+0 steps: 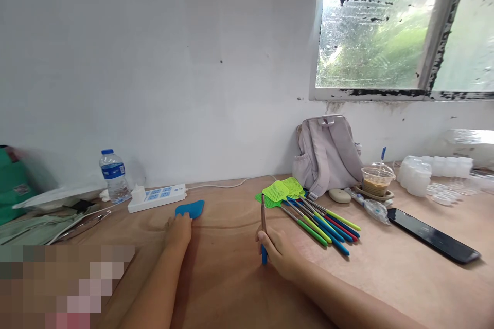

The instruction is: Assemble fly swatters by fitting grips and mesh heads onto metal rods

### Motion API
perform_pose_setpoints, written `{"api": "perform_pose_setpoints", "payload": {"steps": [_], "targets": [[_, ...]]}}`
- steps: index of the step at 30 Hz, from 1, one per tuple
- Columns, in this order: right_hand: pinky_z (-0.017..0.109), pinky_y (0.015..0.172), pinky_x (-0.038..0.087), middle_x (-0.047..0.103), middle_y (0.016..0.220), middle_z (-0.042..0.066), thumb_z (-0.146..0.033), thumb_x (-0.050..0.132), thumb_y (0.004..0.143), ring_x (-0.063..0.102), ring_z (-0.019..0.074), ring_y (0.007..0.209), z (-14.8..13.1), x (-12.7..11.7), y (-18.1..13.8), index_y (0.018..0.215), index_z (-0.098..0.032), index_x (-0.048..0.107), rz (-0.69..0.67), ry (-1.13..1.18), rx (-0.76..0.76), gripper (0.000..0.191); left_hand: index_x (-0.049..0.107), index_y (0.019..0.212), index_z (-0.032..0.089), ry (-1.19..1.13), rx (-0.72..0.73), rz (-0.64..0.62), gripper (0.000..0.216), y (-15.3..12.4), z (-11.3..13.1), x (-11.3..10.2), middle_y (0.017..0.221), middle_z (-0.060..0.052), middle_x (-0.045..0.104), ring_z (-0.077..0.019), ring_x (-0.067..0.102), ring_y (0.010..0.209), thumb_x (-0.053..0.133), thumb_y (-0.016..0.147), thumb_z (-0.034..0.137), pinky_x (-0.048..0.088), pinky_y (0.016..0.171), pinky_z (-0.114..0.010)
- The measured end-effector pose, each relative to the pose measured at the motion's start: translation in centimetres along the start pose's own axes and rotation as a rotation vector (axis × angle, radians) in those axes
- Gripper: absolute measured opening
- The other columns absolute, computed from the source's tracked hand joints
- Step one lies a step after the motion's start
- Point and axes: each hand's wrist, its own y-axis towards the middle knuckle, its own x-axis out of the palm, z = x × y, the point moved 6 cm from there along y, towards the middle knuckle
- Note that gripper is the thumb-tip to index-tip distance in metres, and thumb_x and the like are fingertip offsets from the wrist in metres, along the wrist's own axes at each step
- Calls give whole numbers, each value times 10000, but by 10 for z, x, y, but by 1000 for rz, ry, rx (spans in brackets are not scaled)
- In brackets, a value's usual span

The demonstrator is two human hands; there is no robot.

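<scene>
My right hand (281,257) is closed round a thin metal rod with a blue grip (263,226), held upright on the wooden table (231,277). My left hand (178,230) lies on the table with its fingertips touching a blue plastic swatter head (190,209); the fingers look loosely curled. Just right of the rod lies a pile of fly swatters (309,213) with green mesh heads and blue, green and red grips.
A white power strip (156,197) and a water bottle (113,176) stand at the back left. A grey backpack (327,154) leans on the wall. A drink cup (377,181), a black phone (434,235) and clear plastic jars (420,175) sit to the right.
</scene>
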Motion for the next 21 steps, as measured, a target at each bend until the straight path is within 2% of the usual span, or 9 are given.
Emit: {"api": "perform_pose_setpoints", "payload": {"steps": [4, 9, 12, 13, 14, 15, 17, 19, 21], "targets": [[227, 572, 354, 580, 651, 16, -445, 220, 920, 522, 126, 588, 2, 0, 1, 727, -186, 467, 1, -21, 15, 406, 579, 841, 54, -236, 1, 7, 242, -3, 23, 4, 955, -264, 583, -381, 484, 1058, 351, 759, 56, 329, 866, -495], [223, 565, 350, 586, 645, 19, -413, 215, 927, 536, 130, 594, -1, 1, 2, 715, -190, 459, 4, -30, -4, 393, 520, 741, 143, -690, 68, -96, 177, -15, 74, 8, 730, -127, 652, -240, 637, 814, 364, 803, 86, 469, 762, -387], [223, 555, 345, 584, 637, 23, -405, 223, 926, 538, 132, 589, -4, 0, 3, 698, -189, 459, -9, -67, -2, 394, 521, 802, 133, -970, 142, -152, 179, -30, 111, -10, 849, -117, 670, -177, 649, 819, 348, 837, 107, 500, 776, -323], [224, 557, 344, 584, 634, 23, -400, 227, 926, 538, 134, 590, -5, 0, 3, 692, -189, 458, -11, -82, -3, 391, 525, 816, 130, -1103, 162, -181, 178, -36, 121, -18, 885, -112, 669, -168, 645, 849, 350, 837, 101, 502, 794, -309], [224, 559, 343, 584, 634, 24, -392, 229, 926, 539, 135, 592, -6, -1, 3, 689, -189, 456, -11, -94, -5, 386, 534, 814, 119, -1370, 149, -247, 167, -43, 130, -25, 910, -119, 665, -178, 637, 885, 372, 823, 83, 497, 821, -317], [225, 559, 341, 584, 633, 24, -384, 230, 927, 539, 136, 593, -8, -1, 3, 691, -189, 454, -12, -104, -7, 380, 543, 794, 115, -1592, 116, -315, 166, -50, 138, -31, 905, -116, 667, -184, 633, 902, 385, 809, 66, 494, 837, -324], [227, 557, 337, 584, 632, 27, -371, 231, 927, 538, 140, 592, -10, -2, 3, 697, -188, 456, -18, -127, -13, 370, 556, 723, 109, -1876, 35, -411, 170, -62, 149, -39, 827, -105, 674, -203, 634, 901, 409, 790, 55, 493, 842, -340], [230, 555, 330, 589, 648, 34, -362, 236, 925, 540, 145, 598, -13, -1, 2, 711, -187, 463, -26, -161, -24, 358, 564, 668, 110, -1954, 20, -435, 157, -71, 154, -44, 744, -81, 671, -207, 646, 858, 455, 775, 73, 496, 829, -344], [234, 559, 323, 600, 672, 41, -352, 247, 922, 544, 152, 613, -16, -1, 2, 726, -186, 468, -29, -200, -39, 339, 584, 662, 110, -1935, 85, -416, 97, -76, 158, -48, 710, -60, 668, -197, 652, 810, 531, 743, 109, 498, 808, -332]]}}
